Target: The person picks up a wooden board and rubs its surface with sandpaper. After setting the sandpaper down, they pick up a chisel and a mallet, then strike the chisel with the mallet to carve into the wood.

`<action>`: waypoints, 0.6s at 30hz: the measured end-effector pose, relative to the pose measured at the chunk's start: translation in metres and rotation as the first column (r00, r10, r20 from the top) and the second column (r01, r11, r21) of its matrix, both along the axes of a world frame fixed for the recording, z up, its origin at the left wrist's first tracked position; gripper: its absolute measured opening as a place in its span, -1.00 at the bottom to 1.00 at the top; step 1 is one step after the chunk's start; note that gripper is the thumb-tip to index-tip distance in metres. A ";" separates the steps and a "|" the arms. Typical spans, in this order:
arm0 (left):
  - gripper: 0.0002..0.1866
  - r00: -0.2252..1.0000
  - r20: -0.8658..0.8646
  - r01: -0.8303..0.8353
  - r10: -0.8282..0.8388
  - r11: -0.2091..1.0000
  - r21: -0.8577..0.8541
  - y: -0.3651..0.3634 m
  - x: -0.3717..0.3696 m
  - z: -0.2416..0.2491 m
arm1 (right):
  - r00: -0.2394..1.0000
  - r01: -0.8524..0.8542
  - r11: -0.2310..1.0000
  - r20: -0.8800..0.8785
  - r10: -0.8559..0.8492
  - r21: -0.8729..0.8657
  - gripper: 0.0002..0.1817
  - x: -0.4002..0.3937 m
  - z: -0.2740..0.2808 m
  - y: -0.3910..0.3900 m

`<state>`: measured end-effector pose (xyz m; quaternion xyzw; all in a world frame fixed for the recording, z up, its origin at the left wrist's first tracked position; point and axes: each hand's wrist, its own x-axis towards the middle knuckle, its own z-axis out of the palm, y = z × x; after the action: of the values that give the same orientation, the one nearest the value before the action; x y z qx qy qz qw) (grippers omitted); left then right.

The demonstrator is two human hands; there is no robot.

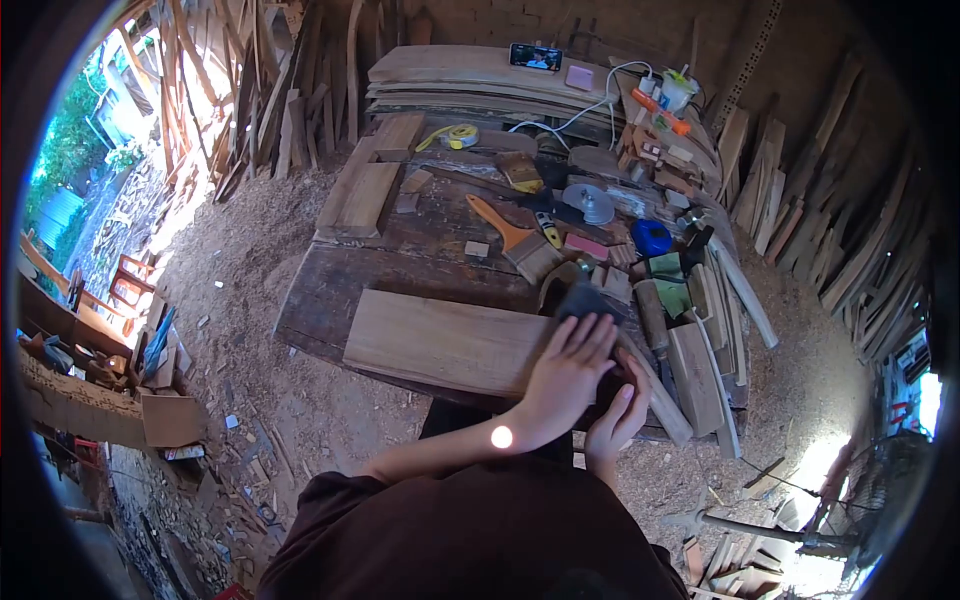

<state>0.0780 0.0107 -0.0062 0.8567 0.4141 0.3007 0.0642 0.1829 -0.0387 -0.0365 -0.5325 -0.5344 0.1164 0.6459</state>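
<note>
A flat, pale-brown wooden board [440, 340] lies along the near edge of the workbench. My left hand [568, 375] reaches across from the left, its fingers pressed over a dark piece of sandpaper [590, 300] at the board's right end. The palm covers part of the board. Close beside it, my right hand [618, 412] curls its fingers around the board's right end, thumb upward; its fingertips are partly hidden. Just beyond the sandpaper lies a wide brush with an orange handle [500, 222]. Wood strips [655, 395] lie right of my hands.
On the workbench [320, 290] are a yellow tape measure [460, 136], a blue tape measure [652, 237], a clear disc [590, 203] and a joined wooden frame piece [365, 195]. A phone [535, 57] stands on stacked planks [440, 65] at the back. Sawdust covers the floor.
</note>
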 end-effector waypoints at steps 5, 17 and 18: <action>-0.54 1.000 0.004 -0.012 0.012 0.999 0.047 -0.003 -0.017 0.006 | 0.998 -0.004 1.000 -0.059 0.005 0.018 -0.61 0.000 0.002 0.001; -0.59 0.767 -0.124 -0.626 0.630 0.777 0.067 -0.009 -0.177 0.013 | 0.988 -0.050 0.999 0.146 0.050 -0.007 -0.60 0.000 0.001 0.001; -0.58 0.830 -0.103 -0.550 0.548 0.835 0.013 -0.007 -0.160 0.017 | 0.985 -0.039 0.999 0.166 0.040 -0.009 -0.60 0.001 0.002 0.001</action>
<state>-0.0824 0.0033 0.0111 0.7156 0.6477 0.2587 -0.0388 0.1836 -0.0374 -0.0347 -0.5314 -0.5964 0.0859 0.5954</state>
